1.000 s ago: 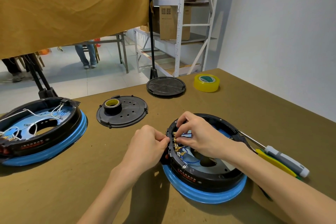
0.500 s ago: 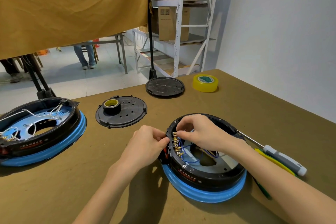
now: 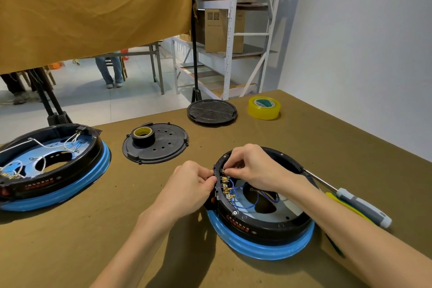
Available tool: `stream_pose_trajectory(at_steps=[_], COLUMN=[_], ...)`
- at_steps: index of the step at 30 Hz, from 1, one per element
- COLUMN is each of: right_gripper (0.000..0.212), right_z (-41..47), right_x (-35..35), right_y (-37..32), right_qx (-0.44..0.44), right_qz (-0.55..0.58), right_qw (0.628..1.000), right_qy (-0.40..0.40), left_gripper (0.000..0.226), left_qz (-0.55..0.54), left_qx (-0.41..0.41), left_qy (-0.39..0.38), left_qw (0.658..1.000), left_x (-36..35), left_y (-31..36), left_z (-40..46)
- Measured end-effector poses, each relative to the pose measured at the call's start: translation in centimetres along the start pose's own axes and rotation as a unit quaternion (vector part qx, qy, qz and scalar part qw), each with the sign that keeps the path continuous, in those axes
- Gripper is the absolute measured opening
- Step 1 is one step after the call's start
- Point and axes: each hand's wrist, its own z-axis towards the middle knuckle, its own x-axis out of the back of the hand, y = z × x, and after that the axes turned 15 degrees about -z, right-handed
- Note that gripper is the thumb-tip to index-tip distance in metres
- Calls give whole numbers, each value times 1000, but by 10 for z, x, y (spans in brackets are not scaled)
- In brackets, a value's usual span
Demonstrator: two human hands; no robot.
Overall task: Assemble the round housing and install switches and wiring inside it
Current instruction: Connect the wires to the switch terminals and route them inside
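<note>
currently the round housing (image 3: pixel 261 224) lies flat on the brown table (image 3: pixel 327 147), near the front right, open side up, black ring seated on a blue band. being round it has no long axis; its open face points straight up toward the camera. a row of brass switch terminals (image 3: pixel 225 188) runs along the inner left wall, roughly front to back, with thin blue wires (image 3: pixel 247 204) looping from them across the pale floor of the housing.

left hand (image 3: pixel 189 190): fingers curled, fingertips pressed against the outer left rim of the housing just beside the terminal row; it pinches the rim there, though what exactly sits between the fingertips is too small to tell. right hand (image 3: pixel 254 168): reaches over the far rim, fingers bent down inside, thumb and forefinger pinching something at the top end of the terminal row; cannot tell whether it is a wire end or a terminal.

a screwdriver (image 3: pixel 350 201) with a grey handle lies just right of the housing, shaft pointing back-left toward the rim. a second housing (image 3: pixel 53 170) with white wires sits at the far left. behind, a black perforated cover (image 3: pixel 163 147) carries a roll of black tape (image 3: pixel 143 135); another black cover (image 3: pixel 212 112) and a yellow tape roll (image 3: pixel 264 107) lie near the far edge.
</note>
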Motion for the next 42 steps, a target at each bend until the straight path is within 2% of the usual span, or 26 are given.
stream_pose_trajectory(at_steps=[6, 9, 13, 17, 24, 34, 42], right_gripper=[15, 7, 4, 5, 5, 4, 7], right_z=[-13, -25, -35, -30, -24, -29, -31], right_x=[-1, 5, 5, 7, 15, 21, 11], right_y=[-2, -3, -3, -5, 0, 10, 4], right_qx=[11, 35, 37, 25, 56, 59, 58], right_qz=[-19, 9, -22, -53, -81, -41, -63], right_qw=[999, 997, 999, 998, 992, 996, 995], right_qy=[40, 67, -9, -34, -78, -58, -45], left_gripper=[25, 33, 25, 16, 21, 17, 18], left_qz=[-21, 12, 29, 44, 58, 69, 72], left_qx=[3, 2, 17, 16, 7, 8, 6], left_qy=[-21, -1, 11, 21, 24, 29, 32], left_qw=[1000, 1000, 999, 999, 998, 997, 997], left_x=[0, 0, 2, 2, 0, 0, -2], left_y=[5, 6, 7, 6, 8, 12, 14], left_z=[-4, -3, -3, -6, -7, -9, -12])
